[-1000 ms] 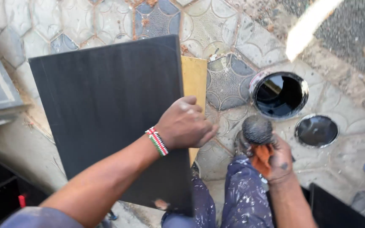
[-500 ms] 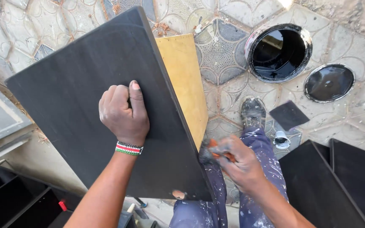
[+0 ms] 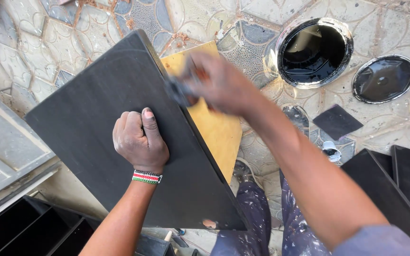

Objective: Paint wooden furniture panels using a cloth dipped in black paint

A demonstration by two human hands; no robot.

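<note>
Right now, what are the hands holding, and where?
The left hand presses a fist on the black board's face. The right hand grips a blurred brush, hold unclear.

The board (image 3: 100, 118) is coated in matt black paint with a faint dusty sheen, while its underside (image 3: 214, 128) is left as bare, smooth yellowish wood. Glossy wet black paint is seen in the round metal tin (image 3: 315, 52) and on its lid (image 3: 384, 78). The floor (image 3: 39, 42) is laid with rough, patterned paving.

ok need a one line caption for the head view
Left hand steadies a black board; blurred right hand at its edge, open paint can nearby.
</note>
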